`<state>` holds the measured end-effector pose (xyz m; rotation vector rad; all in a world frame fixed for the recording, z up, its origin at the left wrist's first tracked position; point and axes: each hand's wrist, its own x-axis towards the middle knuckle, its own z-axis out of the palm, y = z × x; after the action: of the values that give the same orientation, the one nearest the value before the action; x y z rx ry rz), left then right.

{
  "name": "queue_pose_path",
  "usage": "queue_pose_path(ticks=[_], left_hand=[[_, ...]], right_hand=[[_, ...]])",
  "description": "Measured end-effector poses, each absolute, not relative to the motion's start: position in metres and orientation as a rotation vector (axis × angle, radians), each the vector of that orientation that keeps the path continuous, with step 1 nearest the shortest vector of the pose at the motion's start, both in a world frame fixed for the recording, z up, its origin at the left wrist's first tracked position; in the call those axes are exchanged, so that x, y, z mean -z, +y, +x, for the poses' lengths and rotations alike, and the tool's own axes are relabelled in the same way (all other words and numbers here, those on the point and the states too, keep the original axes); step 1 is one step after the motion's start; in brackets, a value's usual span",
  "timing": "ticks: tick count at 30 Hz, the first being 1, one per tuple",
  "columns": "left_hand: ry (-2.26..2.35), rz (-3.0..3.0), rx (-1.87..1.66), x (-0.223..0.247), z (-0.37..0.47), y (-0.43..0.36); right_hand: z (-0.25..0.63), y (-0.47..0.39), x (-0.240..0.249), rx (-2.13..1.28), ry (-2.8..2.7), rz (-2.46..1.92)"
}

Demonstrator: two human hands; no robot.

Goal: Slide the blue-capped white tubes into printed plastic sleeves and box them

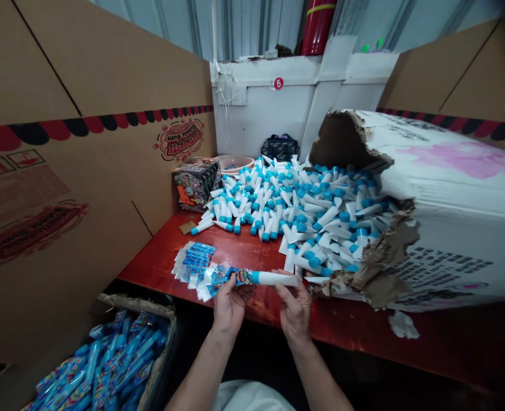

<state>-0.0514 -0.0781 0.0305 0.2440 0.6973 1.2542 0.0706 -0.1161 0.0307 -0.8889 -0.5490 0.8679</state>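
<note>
Head view: wrapped tubes (106, 365) fill a carton (163, 345); printed wrappers (200, 256) lie fanned; our left hand (230, 307) pinches one wrapper (243, 277) by a white tube (273, 278), our right hand (295, 308) pinches its tail; many bare tubes (273, 200) remain unwrapped.

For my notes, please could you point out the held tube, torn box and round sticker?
Held tube (274, 278): head view, white body.
Torn box (461, 220): head view, side wall.
Round sticker (278, 84): head view, its middle.

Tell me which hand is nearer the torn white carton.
Right. The right hand, at the white end of the tube, is close to the ragged edge of the torn white carton; the left hand, at the printed wrapper, is farther left.
</note>
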Motion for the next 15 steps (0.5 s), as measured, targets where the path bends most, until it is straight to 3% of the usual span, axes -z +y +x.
queue_pose_path(ticks=[15], left_hand=[[0.609,0.166,-1.332,-0.040,-0.041,-0.088]], right_hand=[[0.059,-0.122,-0.022,-0.936,-0.504,-0.896]])
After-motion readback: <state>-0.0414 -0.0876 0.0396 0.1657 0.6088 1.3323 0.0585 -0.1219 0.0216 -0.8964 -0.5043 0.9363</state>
